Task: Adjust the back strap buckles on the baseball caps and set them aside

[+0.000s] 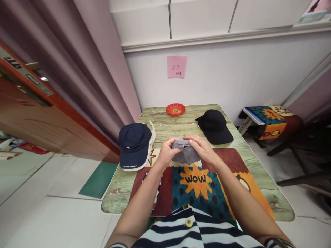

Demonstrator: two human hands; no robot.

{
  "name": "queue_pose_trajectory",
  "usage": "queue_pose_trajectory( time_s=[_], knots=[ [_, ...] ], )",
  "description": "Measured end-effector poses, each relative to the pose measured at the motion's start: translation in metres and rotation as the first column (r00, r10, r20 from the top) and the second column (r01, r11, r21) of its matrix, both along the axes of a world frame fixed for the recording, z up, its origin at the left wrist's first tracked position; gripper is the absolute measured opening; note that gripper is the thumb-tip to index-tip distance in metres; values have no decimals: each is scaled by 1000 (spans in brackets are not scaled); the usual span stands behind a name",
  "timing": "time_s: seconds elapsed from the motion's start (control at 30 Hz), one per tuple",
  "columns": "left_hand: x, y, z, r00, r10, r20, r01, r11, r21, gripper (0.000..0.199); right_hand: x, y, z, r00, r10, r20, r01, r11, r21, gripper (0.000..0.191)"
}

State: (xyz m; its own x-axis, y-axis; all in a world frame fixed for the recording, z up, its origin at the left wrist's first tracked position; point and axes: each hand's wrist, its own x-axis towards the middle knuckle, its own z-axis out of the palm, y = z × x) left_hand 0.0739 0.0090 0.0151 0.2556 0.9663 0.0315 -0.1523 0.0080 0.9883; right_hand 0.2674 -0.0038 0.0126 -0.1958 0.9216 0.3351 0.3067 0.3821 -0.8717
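A grey baseball cap (186, 155) is held between my two hands above the patterned mat, its back strap and opening turned up toward me. My left hand (167, 151) grips the strap's left side, thumb laid along it. On the other side, my right hand (203, 148) pinches the strap's right end. To the left lies a navy cap (134, 141) with white lettering on its brim, resting on a white cap (153, 132) that shows only at the edge and strap. A black cap (216, 125) sits at the back right of the table.
A red scalloped dish (175, 109) stands at the table's far edge, near the wall. The colourful WOW mat (160, 186) covers the near part of the green wood-patterned table (116, 193). A wooden door (64, 113) borders the left; a stool with a matching cover (276, 117) stands right.
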Motion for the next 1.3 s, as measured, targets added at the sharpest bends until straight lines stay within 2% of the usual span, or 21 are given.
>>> queue_pose_trajectory(
  time_s=[0.07, 0.13, 0.27, 0.33, 0.43, 0.6, 0.7, 0.87, 0.97, 1.1, 1.2, 1.3],
  knots=[
    [-2, -2, 3, 999, -15, -46, 16, 999, 34, 27, 0, 0, -2, 997, 75, -12, -75, 996, -55, 33],
    [-5, -4, 7, 993, -48, -103, 55, 996, 69, 28, 1, -2, -3, 994, 83, -67, -91, 988, -128, 35],
    [-12, -9, 24, 931, -278, -236, 299, 953, 55, 42, 6, -10, 3, 986, 46, -157, -73, 983, -167, 38],
    [-11, -11, 30, 921, -316, -229, 334, 942, 42, 38, 6, -14, 7, 988, 56, -144, -77, 986, -145, 38],
    [-8, -11, 29, 943, -295, -157, 304, 952, 34, 34, 5, -16, 10, 991, 54, -124, -68, 991, -115, 37],
    [-1, -10, 14, 972, -222, -74, 220, 975, -32, 37, 4, -17, 6, 999, 22, -38, -24, 998, -52, 37],
    [0, -11, 11, 985, -160, -70, 156, 986, -59, 37, 2, -19, 4, 999, -12, 47, 11, 1000, 8, 36],
    [0, -17, 11, 983, -155, -102, 150, 987, -55, 36, -3, -22, 3, 992, -25, 121, 17, 998, 68, 31],
    [0, -19, 8, 985, -140, -100, 141, 990, 2, 33, -5, -26, 4, 980, -93, 174, 73, 990, 117, 28],
    [-1, -22, 1, 984, -117, -131, 137, 978, 155, 22, -9, -36, 7, 945, -240, 221, 189, 955, 230, 15],
    [0, -28, -1, 969, -55, -243, 121, 956, 267, 16, -12, -46, 6, 919, -318, 234, 238, 919, 316, 13],
    [1, -38, 0, 911, 83, -403, 94, 912, 399, 12, -16, -55, 5, 883, -405, 236, 285, 863, 417, 12]
  ],
)
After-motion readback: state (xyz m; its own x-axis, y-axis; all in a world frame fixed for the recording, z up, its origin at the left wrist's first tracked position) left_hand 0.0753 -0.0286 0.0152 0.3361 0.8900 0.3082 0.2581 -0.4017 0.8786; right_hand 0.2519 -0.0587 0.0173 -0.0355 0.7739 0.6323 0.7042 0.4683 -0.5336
